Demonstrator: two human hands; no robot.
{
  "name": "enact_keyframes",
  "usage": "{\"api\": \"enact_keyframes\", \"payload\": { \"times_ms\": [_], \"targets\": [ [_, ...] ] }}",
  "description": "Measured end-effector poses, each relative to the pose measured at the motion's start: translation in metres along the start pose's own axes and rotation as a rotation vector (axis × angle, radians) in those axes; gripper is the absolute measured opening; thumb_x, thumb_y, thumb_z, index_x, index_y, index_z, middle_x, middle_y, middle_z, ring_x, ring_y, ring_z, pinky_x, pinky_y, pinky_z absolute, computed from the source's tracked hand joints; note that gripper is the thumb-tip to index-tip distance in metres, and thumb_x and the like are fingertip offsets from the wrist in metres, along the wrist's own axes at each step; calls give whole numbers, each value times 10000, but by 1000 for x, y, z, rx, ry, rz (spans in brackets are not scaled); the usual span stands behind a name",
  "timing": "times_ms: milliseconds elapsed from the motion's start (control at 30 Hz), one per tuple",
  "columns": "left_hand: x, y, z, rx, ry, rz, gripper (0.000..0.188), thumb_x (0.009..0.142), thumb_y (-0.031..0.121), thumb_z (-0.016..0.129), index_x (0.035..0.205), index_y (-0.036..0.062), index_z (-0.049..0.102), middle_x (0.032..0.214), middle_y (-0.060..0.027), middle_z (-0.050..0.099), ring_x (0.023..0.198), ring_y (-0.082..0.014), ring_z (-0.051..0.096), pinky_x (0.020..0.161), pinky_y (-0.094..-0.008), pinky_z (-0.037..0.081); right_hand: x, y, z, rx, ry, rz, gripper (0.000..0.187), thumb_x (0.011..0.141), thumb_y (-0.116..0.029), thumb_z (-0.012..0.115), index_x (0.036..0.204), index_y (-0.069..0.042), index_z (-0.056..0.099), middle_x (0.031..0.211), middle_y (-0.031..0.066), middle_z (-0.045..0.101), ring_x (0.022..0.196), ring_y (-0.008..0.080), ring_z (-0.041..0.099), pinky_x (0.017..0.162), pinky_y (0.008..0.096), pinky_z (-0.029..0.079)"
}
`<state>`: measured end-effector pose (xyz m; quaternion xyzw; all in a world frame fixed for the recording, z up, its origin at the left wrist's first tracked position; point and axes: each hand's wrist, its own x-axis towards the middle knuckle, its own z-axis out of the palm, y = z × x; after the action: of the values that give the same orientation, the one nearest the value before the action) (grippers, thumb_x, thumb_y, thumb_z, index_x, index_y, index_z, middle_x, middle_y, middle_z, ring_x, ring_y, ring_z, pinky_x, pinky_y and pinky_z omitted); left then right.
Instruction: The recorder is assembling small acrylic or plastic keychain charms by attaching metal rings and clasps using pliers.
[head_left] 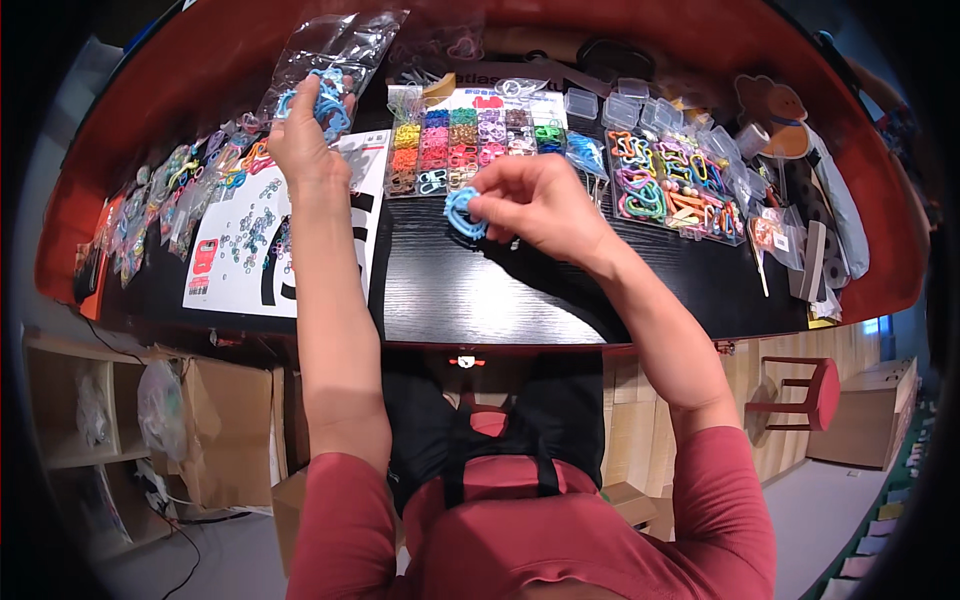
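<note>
My left hand (pixel 308 145), raised at the far left of the desk, is closed on a clear plastic bag (pixel 372 42) of light-blue looped pieces (pixel 330 105). Over the middle of the desk, my right hand (pixel 535 208) pinches a few light-blue looped pieces (pixel 462 213) between thumb and fingers. They look like plastic clips, but their exact kind is too small to tell. Just beyond that hand stands a divided box (pixel 404 185) of small coloured pieces sorted by colour. To its right, another divided box (pixel 690 232) holds larger coloured clips.
A white printed sheet (pixel 225 285) under my left arm carries scattered small rings (pixel 250 235). Many bagged colourful pieces (pixel 165 190) crowd the left side. Small clear cases (pixel 632 90) stand at the back right. The desk has a raised red rim (pixel 700 30).
</note>
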<state>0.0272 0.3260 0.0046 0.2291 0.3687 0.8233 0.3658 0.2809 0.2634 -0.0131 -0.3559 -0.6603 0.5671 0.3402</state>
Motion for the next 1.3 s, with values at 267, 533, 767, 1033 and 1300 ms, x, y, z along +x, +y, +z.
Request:
{"api": "enact_keyframes", "payload": {
  "times_ms": [267,533,767,1033,1300],
  "targets": [
    [10,-17,-3,-31,-34,-80,234,878,12,701,1049,-98,584,965,-236,710,826,-319,745,666,-358,652,-1,11,12,-441,-6,-185,299,819,-37,796,1100,15,707,895,66,704,639,82,654,567,240,523],
    [28,-26,-21,-25,13,-55,241,847,23,738,1002,-91,592,926,-214,711,748,-275,738,604,-352,651,12,-2,1,-584,247,-471,121,832,-47,727,951,-26,741,834,101,678,656,157,637,602,279,513],
    [23,-29,-22,-74,-24,-101,234,829,19,751,982,-86,607,910,-196,709,730,-261,729,585,-350,646,51,-28,18,-1046,-77,-337,283,806,-273,772,968,-42,748,983,165,655,930,348,660,817,460,523],
    [5,-24,-6,-152,-3,-85,216,821,21,762,960,-84,636,899,-190,712,722,-254,725,588,-348,643,64,-26,26,-1301,-136,-204,288,785,-241,789,970,-25,745,923,167,675,881,337,667,792,431,527],
    [4,-25,-6,-143,-36,-98,250,829,30,757,995,-88,612,907,-190,712,736,-260,734,599,-345,646,80,-32,26,-1288,-227,-32,202,721,-178,763,873,-51,724,838,135,710,849,309,696,762,422,543]
  ]
}}
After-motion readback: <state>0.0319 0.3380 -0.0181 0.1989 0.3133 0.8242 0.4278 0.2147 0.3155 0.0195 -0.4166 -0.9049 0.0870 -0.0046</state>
